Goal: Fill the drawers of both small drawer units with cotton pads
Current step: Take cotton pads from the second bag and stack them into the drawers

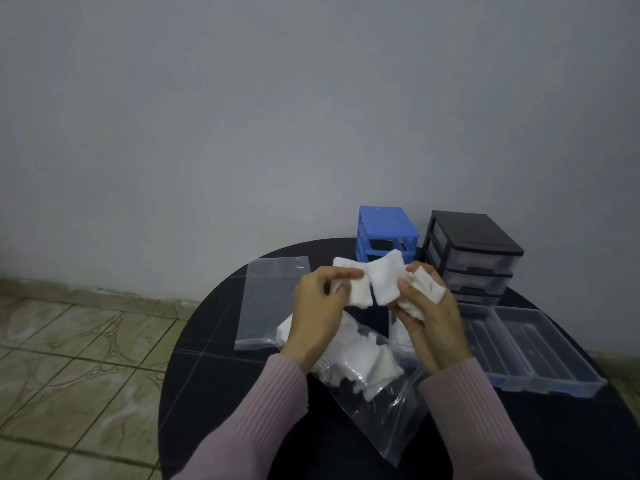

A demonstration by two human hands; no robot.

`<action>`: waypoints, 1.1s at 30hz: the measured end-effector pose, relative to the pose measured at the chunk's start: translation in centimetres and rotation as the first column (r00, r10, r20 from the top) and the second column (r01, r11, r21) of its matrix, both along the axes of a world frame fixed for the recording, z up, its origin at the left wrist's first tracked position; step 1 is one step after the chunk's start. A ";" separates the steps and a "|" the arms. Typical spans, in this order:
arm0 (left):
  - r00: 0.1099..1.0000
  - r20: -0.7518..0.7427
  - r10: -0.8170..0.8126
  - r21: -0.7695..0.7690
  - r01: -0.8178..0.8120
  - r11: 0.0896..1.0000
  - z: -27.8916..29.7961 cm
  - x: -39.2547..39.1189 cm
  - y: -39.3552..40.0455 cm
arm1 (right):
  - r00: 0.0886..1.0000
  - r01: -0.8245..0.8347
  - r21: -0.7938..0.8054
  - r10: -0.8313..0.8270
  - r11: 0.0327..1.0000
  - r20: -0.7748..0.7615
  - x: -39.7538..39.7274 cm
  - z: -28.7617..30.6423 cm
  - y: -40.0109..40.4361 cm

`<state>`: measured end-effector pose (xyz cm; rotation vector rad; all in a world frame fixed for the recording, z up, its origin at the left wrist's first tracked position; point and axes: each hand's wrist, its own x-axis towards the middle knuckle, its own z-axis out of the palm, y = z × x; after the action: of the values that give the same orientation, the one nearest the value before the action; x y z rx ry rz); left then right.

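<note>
Grey wall (242, 116), tiled floor (69, 358), round black table (214, 375), drawer units (471, 254)

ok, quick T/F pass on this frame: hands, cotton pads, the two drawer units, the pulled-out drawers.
1. Both hands hold cotton pads. True: left hand and right hand each grip cotton pads.
2. The blue drawer unit stands left of the black drawer unit. True.
3. The clear drawers on the table are full of pads. False: they look empty.
4. The open bag of pads lies on the floor. False: it lies on the black round table, under the hands.
5. The flat plastic bag is held. False: it lies untouched.
</note>
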<state>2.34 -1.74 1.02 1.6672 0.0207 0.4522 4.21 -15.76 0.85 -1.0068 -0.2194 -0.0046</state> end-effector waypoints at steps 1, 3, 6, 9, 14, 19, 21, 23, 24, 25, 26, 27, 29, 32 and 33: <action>1.000 0.000 -0.015 0.024 0.015 1.000 0.0 0.0 0.0 | 1.000 -0.009 -0.003 0.009 1.000 0.003 0.1 0.0 -0.1; 0.999 0.000 -0.045 0.070 0.045 0.997 0.1 -0.1 -0.1 | 1.000 -0.023 -0.047 0.024 0.999 0.020 0.0 0.0 -0.2; 0.996 0.006 -0.088 0.094 0.087 0.992 0.1 0.0 -0.1 | 0.993 0.002 -0.173 0.018 0.985 0.114 -0.1 -0.2 -0.4; 0.990 -0.008 -0.142 0.112 0.142 0.984 0.2 0.1 0.0 | 0.978 0.005 -0.220 0.040 0.976 0.202 -0.1 -0.1 -0.6; 0.977 -0.052 -0.208 0.093 0.212 0.973 0.1 0.2 -0.2 | 0.942 0.079 -0.358 0.048 0.930 0.333 -0.5 0.4 -0.9; 0.980 -0.098 -0.173 -0.011 0.173 0.985 0.6 -0.2 -0.3 | 0.930 0.108 -0.447 0.069 0.888 0.362 -0.6 0.2 -0.8; 0.976 -0.079 -0.204 -0.013 0.204 0.979 0.7 -0.4 -0.3 | 0.932 0.129 -0.467 0.054 0.875 0.360 -0.6 0.1 -0.7; 0.968 -0.058 -0.244 -0.018 0.244 0.970 0.8 -0.8 -0.5 | 0.937 0.148 -0.468 0.028 0.872 0.349 -0.5 0.0 -0.6; 0.967 -0.044 -0.250 0.013 0.251 0.968 0.7 -0.8 -0.5 | 0.939 0.156 -0.469 0.018 0.869 0.345 -0.6 0.0 -0.5; 0.969 -0.035 -0.243 0.055 0.244 0.968 0.6 -0.7 -0.5 | 0.940 0.168 -0.474 0.005 0.864 0.342 -0.5 -0.1 -0.4; 0.973 -0.027 -0.229 0.089 0.230 0.969 0.5 -0.7 -0.6 | 0.940 0.182 -0.481 -0.008 0.858 0.341 -0.5 -0.1 -0.4; 0.978 -0.027 -0.207 0.105 0.209 0.972 0.3 -0.6 -0.5 | 0.940 0.194 -0.486 -0.020 0.852 0.340 -0.5 -0.3 -0.4; 0.985 -0.024 -0.173 0.101 0.175 0.979 0.2 -0.6 -0.5 | 0.939 0.218 -0.488 -0.045 0.845 0.342 -0.4 -0.5 -0.3; 0.989 -0.001 -0.151 0.090 0.150 0.985 0.3 -0.6 -0.4 | 0.940 0.252 -0.442 -0.108 0.861 0.325 -0.1 -0.8 -0.3; 0.990 0.008 -0.139 0.081 0.138 0.987 0.3 -0.6 -0.4 | 0.942 0.261 -0.424 -0.132 0.867 0.309 0.0 -0.9 -0.3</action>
<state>1.76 -2.15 1.34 1.7319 -0.1246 0.3632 4.25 -16.09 -0.01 -1.5046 -0.3776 -0.2942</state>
